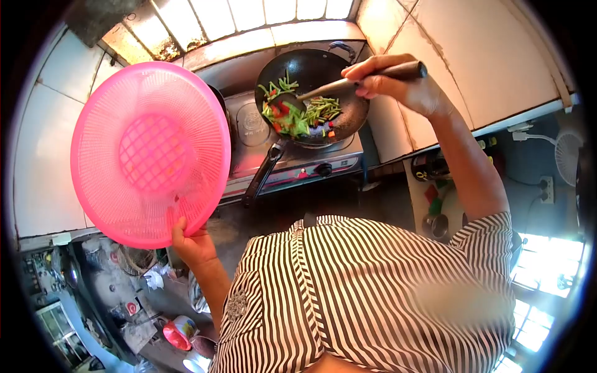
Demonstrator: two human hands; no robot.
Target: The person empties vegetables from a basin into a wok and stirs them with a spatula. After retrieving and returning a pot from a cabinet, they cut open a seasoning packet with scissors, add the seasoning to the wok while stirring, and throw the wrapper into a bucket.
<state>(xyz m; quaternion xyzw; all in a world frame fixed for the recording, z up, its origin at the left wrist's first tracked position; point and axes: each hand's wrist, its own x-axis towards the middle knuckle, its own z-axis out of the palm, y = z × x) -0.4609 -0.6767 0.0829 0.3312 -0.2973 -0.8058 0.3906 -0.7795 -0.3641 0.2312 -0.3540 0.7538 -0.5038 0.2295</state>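
Note:
A pink plastic basket (151,152) is gripped at its lower rim by my left hand (194,244), its meshed side facing me. My right hand (398,81) is wrapped round the handle of a metal ladle (329,89), whose head rests among the food in a black wok (311,68). Cut green stems (323,109), green leafy pieces (298,126) and red bits lie in the wok. The wok stands on a gas stove (252,127), its black handle (264,174) pointing toward me.
A barred window (249,15) is behind the stove, with tiled walls (466,56) beside it. Another dark pan is partly hidden behind the basket. Bottles (429,166) and a metal cup (437,225) are at the right. A red bag (176,336) lies low at the left.

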